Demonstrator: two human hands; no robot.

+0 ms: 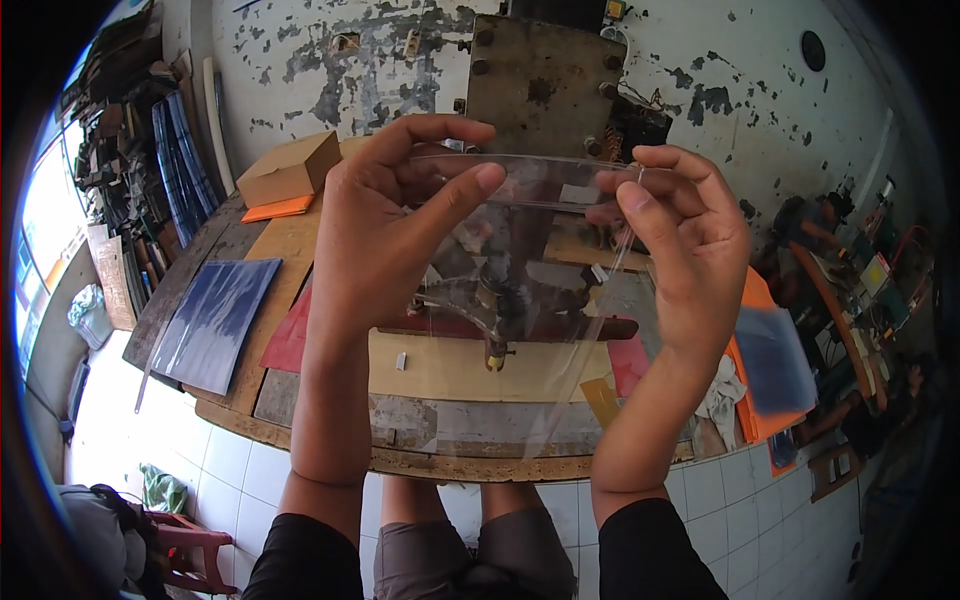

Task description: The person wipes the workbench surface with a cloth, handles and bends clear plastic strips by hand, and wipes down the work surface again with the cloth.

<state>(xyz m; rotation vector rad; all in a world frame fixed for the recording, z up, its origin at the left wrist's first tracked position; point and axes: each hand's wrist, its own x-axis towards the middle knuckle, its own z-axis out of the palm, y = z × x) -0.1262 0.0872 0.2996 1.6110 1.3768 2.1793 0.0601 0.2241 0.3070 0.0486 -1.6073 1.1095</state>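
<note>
Holding plastic [545, 320] over bench [460, 464]; my right hand [695, 240] clamps its edge; left hand [375, 215] beside it, grip I cannot tell

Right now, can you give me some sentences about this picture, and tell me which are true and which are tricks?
1. The right hand is at the clear plastic. True.
2. The left hand is resting down on the person's lap. False: the left hand is raised at the plastic too.
3. The sleeves are black. True.
4. The cardboard box is on the floor. False: the cardboard box is up on the table, at the far left.
5. The floor has pale tiles. True.
6. The bluish sheets beside the left arm are crumpled into a ball. False: the bluish sheets lie flat.
</note>
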